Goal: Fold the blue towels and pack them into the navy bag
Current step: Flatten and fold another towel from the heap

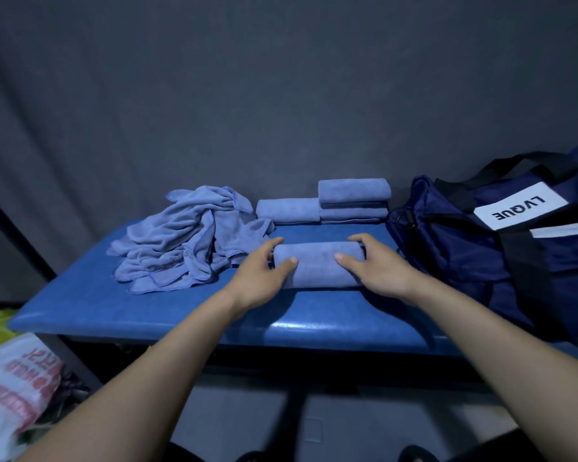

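Hands (259,278) (372,268) hold folded towel (317,266) lying left-right.

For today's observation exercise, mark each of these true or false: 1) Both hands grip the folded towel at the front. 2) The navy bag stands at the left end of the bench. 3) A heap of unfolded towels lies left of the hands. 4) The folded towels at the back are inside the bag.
1) True: the left hand and the right hand each grip an end of the folded towel.
2) False: the navy bag stands at the right end of the blue bench.
3) True: the unfolded heap lies there.
4) False: the folded stack lies on the bench beside the bag.
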